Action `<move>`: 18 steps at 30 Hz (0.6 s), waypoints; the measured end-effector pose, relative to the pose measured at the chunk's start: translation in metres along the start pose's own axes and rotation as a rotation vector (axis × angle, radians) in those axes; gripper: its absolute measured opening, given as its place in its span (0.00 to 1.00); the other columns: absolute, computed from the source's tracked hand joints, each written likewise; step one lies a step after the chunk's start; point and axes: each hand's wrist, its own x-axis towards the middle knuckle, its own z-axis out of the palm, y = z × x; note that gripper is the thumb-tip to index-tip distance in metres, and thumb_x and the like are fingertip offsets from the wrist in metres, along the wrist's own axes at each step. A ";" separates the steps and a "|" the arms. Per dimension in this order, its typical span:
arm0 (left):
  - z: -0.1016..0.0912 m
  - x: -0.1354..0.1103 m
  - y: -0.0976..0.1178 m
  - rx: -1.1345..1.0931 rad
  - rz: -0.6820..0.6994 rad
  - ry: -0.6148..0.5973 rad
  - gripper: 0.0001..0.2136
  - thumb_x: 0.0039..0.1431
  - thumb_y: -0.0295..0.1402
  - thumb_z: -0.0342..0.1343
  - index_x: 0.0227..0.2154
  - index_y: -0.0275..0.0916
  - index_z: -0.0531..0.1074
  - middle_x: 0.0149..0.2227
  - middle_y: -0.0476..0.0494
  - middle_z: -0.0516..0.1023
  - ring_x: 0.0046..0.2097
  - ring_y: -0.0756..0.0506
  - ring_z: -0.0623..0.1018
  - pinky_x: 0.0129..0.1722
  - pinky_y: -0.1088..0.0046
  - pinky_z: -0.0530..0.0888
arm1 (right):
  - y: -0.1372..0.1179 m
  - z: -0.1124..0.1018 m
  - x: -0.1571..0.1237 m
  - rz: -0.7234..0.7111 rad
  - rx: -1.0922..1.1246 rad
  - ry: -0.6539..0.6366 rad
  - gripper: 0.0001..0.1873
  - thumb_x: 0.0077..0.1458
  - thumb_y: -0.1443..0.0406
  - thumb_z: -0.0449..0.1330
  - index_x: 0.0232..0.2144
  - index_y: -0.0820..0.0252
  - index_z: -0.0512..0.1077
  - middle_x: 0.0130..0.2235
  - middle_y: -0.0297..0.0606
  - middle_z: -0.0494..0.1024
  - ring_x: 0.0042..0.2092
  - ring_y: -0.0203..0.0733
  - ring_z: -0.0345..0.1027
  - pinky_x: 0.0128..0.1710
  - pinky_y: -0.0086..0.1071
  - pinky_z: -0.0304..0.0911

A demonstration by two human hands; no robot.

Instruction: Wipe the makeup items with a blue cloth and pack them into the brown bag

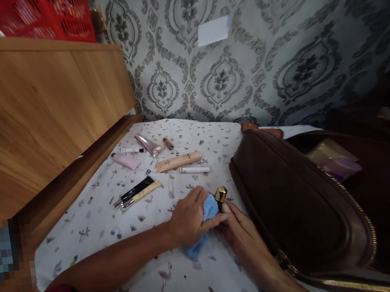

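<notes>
A white printed bed sheet point(120, 232) carries the big brown leather bag point(295, 200), lying open, and just left of the bag both hands meet. The left hand point(188, 218) curls its fingers tight around a soft blue cloth point(208, 207), pressed against a small dark cosmetic bottle with a gold cap point(220, 194), pinched low by the right hand point(245, 240). Light, hard, probably slick: grip its body, not the cap.

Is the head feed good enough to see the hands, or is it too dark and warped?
Head view: left hand, right hand and cloth are evenly lit, fairly sharp. Head view: the right edge fades to black, dimming the inside of the bag. Head view: the pattern on the wall smears toward the upper right; a pixelated patch sits lower left.
</notes>
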 end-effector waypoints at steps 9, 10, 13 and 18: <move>0.002 -0.003 -0.010 -0.136 0.186 0.133 0.33 0.65 0.53 0.52 0.64 0.40 0.50 0.52 0.35 0.72 0.50 0.40 0.76 0.49 0.63 0.75 | -0.018 0.002 -0.004 0.117 0.023 -0.062 0.30 0.51 0.38 0.62 0.24 0.56 0.61 0.22 0.28 0.60 0.23 0.33 0.50 0.22 0.28 0.50; 0.000 -0.003 -0.011 -0.142 0.184 0.120 0.31 0.65 0.53 0.52 0.62 0.40 0.54 0.50 0.36 0.73 0.49 0.41 0.77 0.48 0.65 0.75 | -0.018 0.002 -0.004 0.128 0.024 -0.081 0.30 0.52 0.38 0.61 0.24 0.56 0.61 0.21 0.28 0.61 0.22 0.33 0.50 0.22 0.28 0.50; -0.006 -0.001 -0.009 -0.204 0.108 0.092 0.23 0.65 0.51 0.52 0.55 0.40 0.62 0.47 0.39 0.75 0.47 0.42 0.78 0.48 0.66 0.74 | -0.015 0.001 -0.003 0.147 0.014 -0.136 0.29 0.54 0.37 0.58 0.27 0.55 0.63 0.20 0.28 0.66 0.19 0.32 0.52 0.19 0.28 0.47; -0.015 0.004 -0.006 -0.330 -0.092 0.112 0.14 0.64 0.46 0.55 0.43 0.41 0.66 0.34 0.50 0.74 0.33 0.48 0.74 0.38 0.72 0.72 | -0.014 0.001 -0.002 0.121 0.019 -0.084 0.29 0.54 0.38 0.58 0.29 0.56 0.62 0.24 0.27 0.66 0.19 0.29 0.53 0.16 0.25 0.43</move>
